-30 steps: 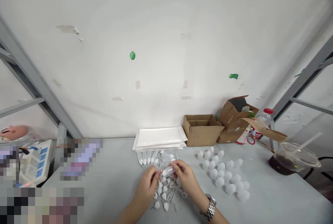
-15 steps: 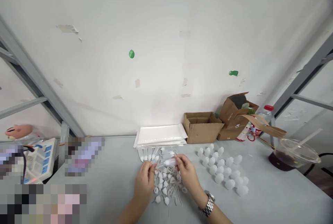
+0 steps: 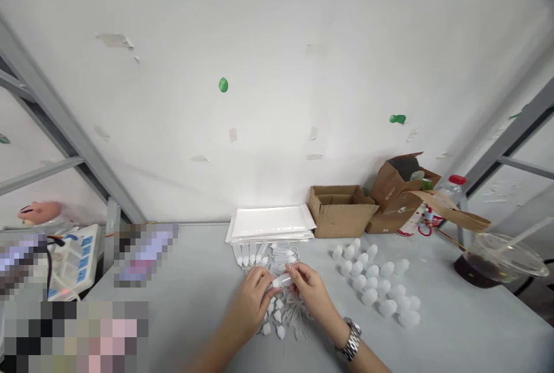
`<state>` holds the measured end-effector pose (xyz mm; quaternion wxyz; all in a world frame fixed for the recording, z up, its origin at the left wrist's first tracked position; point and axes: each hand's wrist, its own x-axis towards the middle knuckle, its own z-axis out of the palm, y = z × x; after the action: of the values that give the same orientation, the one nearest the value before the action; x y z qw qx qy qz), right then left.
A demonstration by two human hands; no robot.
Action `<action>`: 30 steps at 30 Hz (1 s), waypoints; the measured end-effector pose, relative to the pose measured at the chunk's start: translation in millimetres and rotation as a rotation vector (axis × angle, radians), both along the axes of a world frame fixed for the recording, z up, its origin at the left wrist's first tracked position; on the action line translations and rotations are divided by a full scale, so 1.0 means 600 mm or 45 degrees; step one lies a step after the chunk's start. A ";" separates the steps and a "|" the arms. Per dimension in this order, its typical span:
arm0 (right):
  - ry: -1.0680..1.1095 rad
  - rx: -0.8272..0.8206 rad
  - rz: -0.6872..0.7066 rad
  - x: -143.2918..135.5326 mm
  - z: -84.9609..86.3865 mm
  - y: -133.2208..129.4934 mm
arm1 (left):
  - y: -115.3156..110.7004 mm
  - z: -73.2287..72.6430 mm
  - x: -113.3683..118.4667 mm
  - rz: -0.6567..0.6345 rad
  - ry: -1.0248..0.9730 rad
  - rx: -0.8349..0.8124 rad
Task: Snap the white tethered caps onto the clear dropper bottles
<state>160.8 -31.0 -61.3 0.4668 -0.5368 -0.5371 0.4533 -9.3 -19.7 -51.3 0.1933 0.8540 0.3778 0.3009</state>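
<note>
The left hand (image 3: 255, 291) is curled nearly closed, with thumb and fingers meeting at the left end of a small tube (image 3: 283, 280). Just beyond it, slim see-through tubes with white, tapered tips (image 3: 252, 260) lie side by side, near a stack of flat white packets (image 3: 272, 223) with a glossy, slightly wrinkled face. The held tube is between the two hands, above the gray, smooth surface (image 3: 186, 304); it is short, straight and cloudy clear, white at its left end. Below it spreads a heap of small white angular pieces (image 3: 277, 316) with thin pale cords (image 3: 295, 312) mixed in. The right hand (image 3: 308, 287) pinches the tube's right end between thumb and fingertips, its other fingers bent in. Behind stands an open brown cardboard box (image 3: 341, 220). A metal link watch (image 3: 348, 341) circles the right wrist. Farther right, rounded, frosted white caps (image 3: 383, 286) sit in loose rows, well apart from a clear plastic cup (image 3: 497, 260) of dark drink.
</note>
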 end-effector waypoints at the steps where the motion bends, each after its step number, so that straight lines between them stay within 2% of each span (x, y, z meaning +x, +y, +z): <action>1: -0.032 0.016 0.013 0.001 0.001 -0.001 | -0.001 0.001 0.001 0.001 0.007 -0.018; 7: -0.202 0.298 0.142 0.016 0.008 -0.004 | 0.001 0.007 0.006 0.075 -0.034 -0.207; 12: -0.249 0.075 0.155 0.018 -0.008 0.003 | 0.000 0.012 0.006 0.141 -0.094 -0.292; 14: -0.281 0.094 0.175 0.018 -0.010 0.003 | 0.000 0.012 0.007 0.176 -0.131 -0.323; 18: -0.394 0.311 0.169 0.021 -0.005 0.001 | 0.002 0.003 0.009 0.237 -0.205 -0.412; 23: -0.641 0.567 0.295 0.025 -0.012 0.001 | 0.006 -0.012 0.010 0.235 -0.236 -0.558; 27: -0.826 0.806 0.195 0.031 -0.028 0.005 | 0.011 -0.016 0.010 0.270 -0.212 -0.602; 30: -0.972 0.882 0.088 0.040 -0.031 0.009 | 0.016 -0.011 0.005 0.391 -0.160 -0.502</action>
<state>184.7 -25.4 -79.9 0.3727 -0.4598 -0.8053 0.0359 -6.0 -10.4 -57.9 0.3313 0.7121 0.5415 0.2998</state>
